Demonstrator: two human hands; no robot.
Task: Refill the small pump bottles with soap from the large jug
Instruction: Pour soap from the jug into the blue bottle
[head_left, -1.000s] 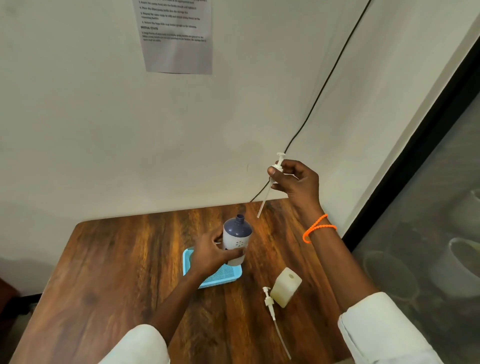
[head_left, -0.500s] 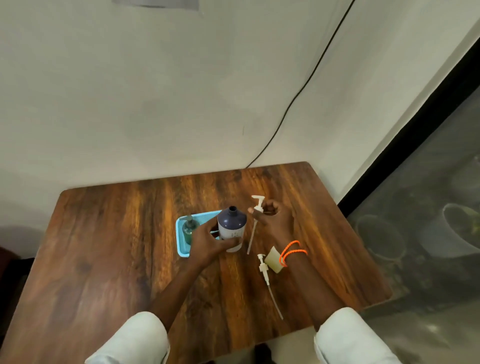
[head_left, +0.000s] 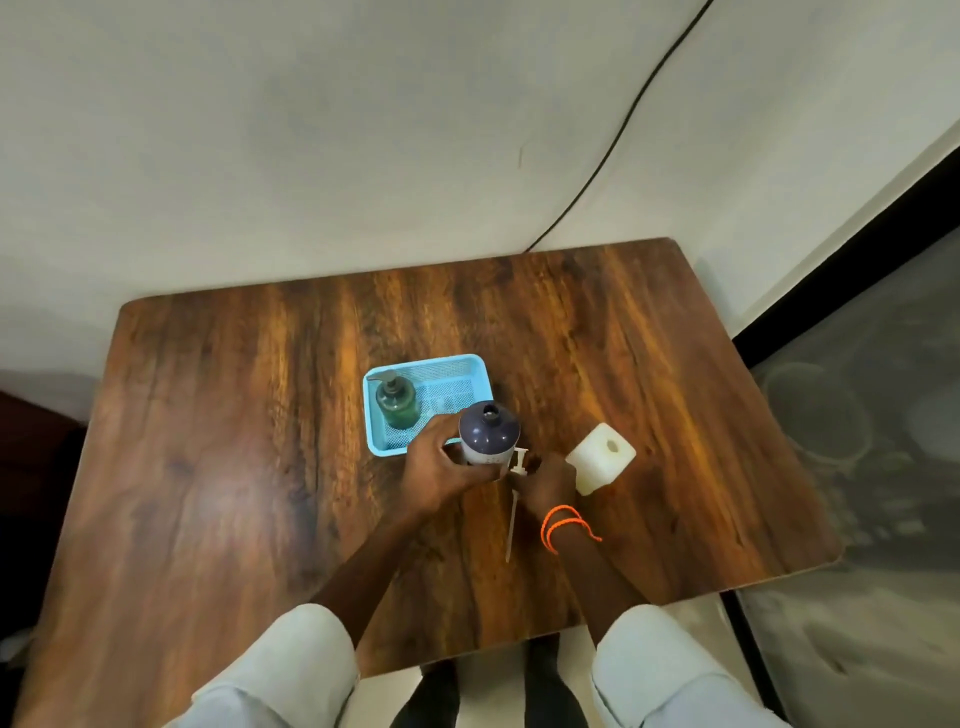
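A dark, glossy wood-grain table (head_left: 249, 467) stands against a pale plastered wall (head_left: 311, 156), a black cable (head_left: 618, 140) running down it. The left hand (head_left: 441, 470) wraps its fingers round an uncapped bottle with a navy shoulder (head_left: 488, 434), just beside a light blue mesh tray (head_left: 470, 371) holding 1 green pump bottle (head_left: 399, 402). The right hand (head_left: 545, 480) pinches a white pump with a dip tube (head_left: 514, 499) low over the wood, near a cream square bottle (head_left: 600, 457).
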